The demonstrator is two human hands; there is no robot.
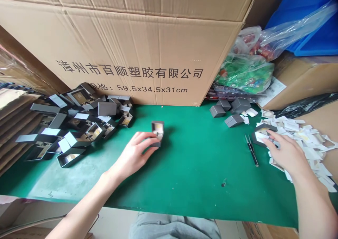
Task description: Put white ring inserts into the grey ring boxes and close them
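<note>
My left hand (138,149) is closed around a small dark grey jewelry box (157,127), which stands upright on the green table with its lid raised and a pale lining inside. Over at the right, the bent fingers of my right hand (286,152) are closed on a white piece (261,136). A dark grey box (266,127) is right at those fingertips, partly covered by them. Loose white inserts (303,129) are heaped beside and beneath this hand. Black tweezers (251,150) lie just left of it.
Many open jewelry boxes (74,119) are piled at the left. Several closed boxes (233,112) sit at the back right. A large printed carton (137,48) walls off the back of the green table (185,175). Plastic bags (245,73) and a blue bin (311,38) stand behind, right.
</note>
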